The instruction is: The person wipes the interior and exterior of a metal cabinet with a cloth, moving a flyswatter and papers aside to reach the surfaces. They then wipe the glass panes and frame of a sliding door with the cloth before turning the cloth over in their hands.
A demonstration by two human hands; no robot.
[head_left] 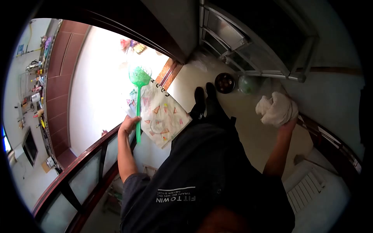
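Note:
My left hand (131, 124) is closed around the handle of a green fly swatter (139, 77), whose mesh head points away from me. A pale sheet printed with small coloured triangles (165, 116) spreads beside the handle, its near edge right at my fingers; part of its edge lies behind the swatter. On the other side, my right hand (288, 125) grips a bunched white cloth (276, 109) from below. The cloth hides most of those fingers.
A dark round bowl (225, 83) with roundish items stands on the floor past my shoes (205, 93). Beside it are a greenish plastic bag (247, 84) and a metal-framed rack (248, 50). A dark-railed glass partition (83, 167) runs along my left; a white slatted piece (305, 190) is at right.

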